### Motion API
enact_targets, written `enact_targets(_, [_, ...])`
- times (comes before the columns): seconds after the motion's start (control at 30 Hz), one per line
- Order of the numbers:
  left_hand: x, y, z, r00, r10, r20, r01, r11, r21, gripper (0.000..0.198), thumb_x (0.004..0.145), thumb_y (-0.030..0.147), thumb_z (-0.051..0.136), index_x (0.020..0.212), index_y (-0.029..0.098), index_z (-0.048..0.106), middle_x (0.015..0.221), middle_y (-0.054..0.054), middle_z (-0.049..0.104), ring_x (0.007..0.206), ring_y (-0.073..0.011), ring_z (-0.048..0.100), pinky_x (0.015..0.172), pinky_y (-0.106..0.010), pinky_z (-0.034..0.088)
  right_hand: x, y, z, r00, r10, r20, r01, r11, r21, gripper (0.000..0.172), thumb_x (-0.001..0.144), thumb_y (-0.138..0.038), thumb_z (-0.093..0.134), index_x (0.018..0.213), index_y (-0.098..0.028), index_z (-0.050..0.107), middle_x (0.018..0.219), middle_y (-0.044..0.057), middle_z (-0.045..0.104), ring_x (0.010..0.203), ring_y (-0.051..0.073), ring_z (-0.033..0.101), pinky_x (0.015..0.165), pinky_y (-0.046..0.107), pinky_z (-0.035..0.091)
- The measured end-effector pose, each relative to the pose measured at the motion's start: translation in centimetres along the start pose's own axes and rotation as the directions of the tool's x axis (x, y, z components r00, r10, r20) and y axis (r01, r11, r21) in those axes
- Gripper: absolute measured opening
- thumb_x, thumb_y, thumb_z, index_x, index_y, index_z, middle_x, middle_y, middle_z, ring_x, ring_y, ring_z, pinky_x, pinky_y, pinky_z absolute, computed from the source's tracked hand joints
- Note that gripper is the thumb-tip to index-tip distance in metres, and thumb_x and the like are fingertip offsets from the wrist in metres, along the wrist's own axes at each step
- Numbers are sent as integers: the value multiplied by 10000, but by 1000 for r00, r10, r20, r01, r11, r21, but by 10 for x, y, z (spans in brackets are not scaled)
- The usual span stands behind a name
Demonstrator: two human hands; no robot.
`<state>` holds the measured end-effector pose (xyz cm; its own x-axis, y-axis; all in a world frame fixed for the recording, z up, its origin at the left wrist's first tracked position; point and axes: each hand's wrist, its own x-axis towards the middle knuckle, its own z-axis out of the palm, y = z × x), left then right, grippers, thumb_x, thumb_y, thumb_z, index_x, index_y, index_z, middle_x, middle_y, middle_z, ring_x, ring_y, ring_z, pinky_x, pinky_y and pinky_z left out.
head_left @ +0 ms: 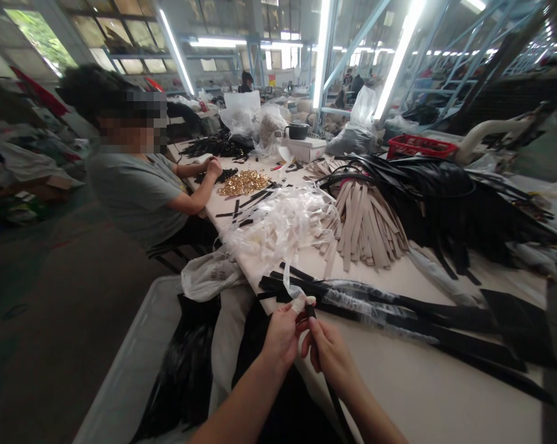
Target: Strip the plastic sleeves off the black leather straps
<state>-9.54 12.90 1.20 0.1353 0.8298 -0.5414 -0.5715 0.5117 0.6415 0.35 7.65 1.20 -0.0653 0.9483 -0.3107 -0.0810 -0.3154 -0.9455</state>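
My left hand (pixel 282 338) is closed in a pinch on a whitish, translucent plastic strip (pixel 289 280), close to the tip of a narrow black strap (pixel 336 404). Pale coverings wrap its thumb and a fingertip. Just to the right, my right hand (pixel 325 346) is closed around the same strap, its thumb lying along it near the end. From there the strap hangs down past my right wrist. Beyond my hands, long black straps (pixel 398 320), partly wrapped in clear film, lie across the white table (pixel 445 385).
A heap of white plastic strips (pixel 290 213) lies beside bundled beige straps (pixel 366 225) and piled black straps (pixel 449 197). Gold-coloured metal pieces (pixel 245 183) are farther back, near a seated co-worker (pixel 130 185). A plastic bin (pixel 121 351) holding black material stands left of the table.
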Motion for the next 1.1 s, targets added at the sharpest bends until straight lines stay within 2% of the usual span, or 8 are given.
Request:
enact_targets(0.37, [-2,3,2,1000,-4,23,2,998,64,307,729,343,829,900,93,776,885,-121,754,699,-121,635,565,-164,484,0,4,1,1000,27,13,-26,1000,-16,552,940,-640,392,841,-136,593,563,3,632,297,52,412,307,171,234])
enact_targets(0.47, [-5,0,-2,991,-40,125,24,991,129,351,738,387,817,908,82,778,705,-92,721,569,-110,597,496,-174,439,1,0,-1,1000,24,18,-24,1000,-2,561,950,-628,384,741,-143,571,510,-7,604,284,47,404,307,169,214])
enact_targets(0.57, [-5,0,-8,958,-145,246,89,970,225,424,787,458,757,945,66,774,516,-34,624,368,-70,433,383,-193,315,1,2,-7,997,37,64,-41,997,61,586,927,-644,427,687,-133,583,509,2,605,304,64,465,327,173,275])
enact_targets(0.67, [-3,3,-10,982,-52,180,19,983,183,387,801,441,748,925,76,776,649,-64,688,462,-73,507,455,-185,384,-7,8,-13,987,96,128,-114,983,141,509,857,-621,584,956,-124,633,762,66,725,509,146,664,448,217,454])
enact_targets(0.77, [-7,-1,-9,992,80,97,-94,984,151,333,791,405,769,888,86,777,780,-85,721,673,-115,624,634,-192,485,-19,10,-16,988,125,92,-133,988,81,496,877,-598,572,964,-115,640,790,96,738,564,163,684,507,242,487])
enact_targets(0.83, [-15,-10,-8,990,20,141,-47,982,185,381,805,441,745,954,91,767,682,-54,685,560,-105,594,563,-209,477,-25,7,-17,994,103,40,-105,994,34,501,908,-606,510,899,-123,640,754,88,730,499,148,650,472,240,464])
enact_targets(0.97, [-30,-24,-4,950,-188,247,120,957,264,539,814,550,685,1094,91,728,578,-17,619,340,-82,434,366,-223,325,-36,3,-23,997,68,-20,-69,997,-31,506,921,-615,481,881,-139,650,655,64,704,490,158,632,482,253,473])
enact_targets(1.1, [-33,-17,3,991,-14,130,-19,967,253,416,789,485,743,952,104,771,743,-70,698,576,-111,565,524,-207,417,-59,14,-34,985,168,44,-167,986,-19,531,891,-652,507,981,-147,646,821,98,737,578,180,681,531,268,500])
